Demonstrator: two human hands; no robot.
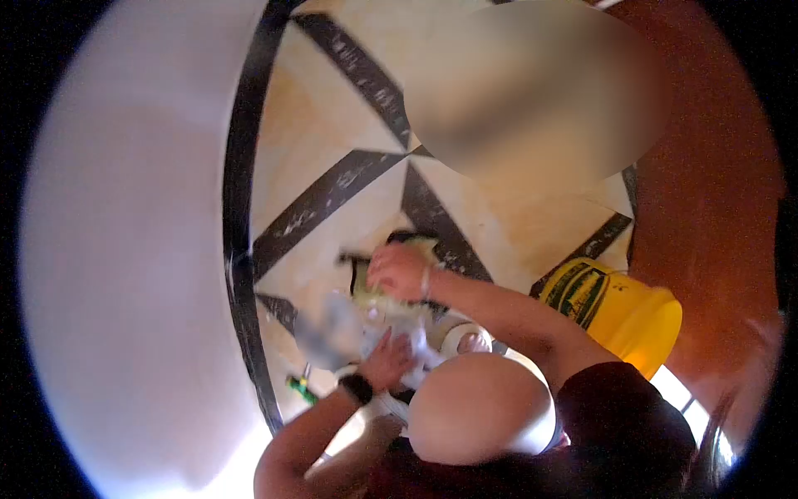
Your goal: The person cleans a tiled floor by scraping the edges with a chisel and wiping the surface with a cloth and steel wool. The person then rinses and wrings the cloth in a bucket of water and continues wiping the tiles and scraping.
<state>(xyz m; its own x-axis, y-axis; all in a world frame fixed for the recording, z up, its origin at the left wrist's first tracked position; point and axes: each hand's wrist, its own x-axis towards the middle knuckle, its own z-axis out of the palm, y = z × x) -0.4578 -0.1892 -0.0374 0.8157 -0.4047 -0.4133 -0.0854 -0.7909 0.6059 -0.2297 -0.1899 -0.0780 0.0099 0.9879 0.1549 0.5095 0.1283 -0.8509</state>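
My right hand (399, 273) reaches over a pale green item (366, 287) with black parts on the floor. Its fingers curl downward, and what they hold, if anything, is hidden. Lower down, my left hand (388, 362), with a black band at the wrist, lies against a whitish, blurred item (420, 341). Its fingers are spread and point up toward the green item. A grey, smeared shape (332, 333) is just left of my left hand; I cannot make out what it is.
A yellow bucket-like container (636, 320) with a dark label stands at the right, beside a reddish-brown surface (706, 208). A green object (301, 389) lies at lower left, near the white wall (141, 249). The floor (316, 100) has dark stripes.
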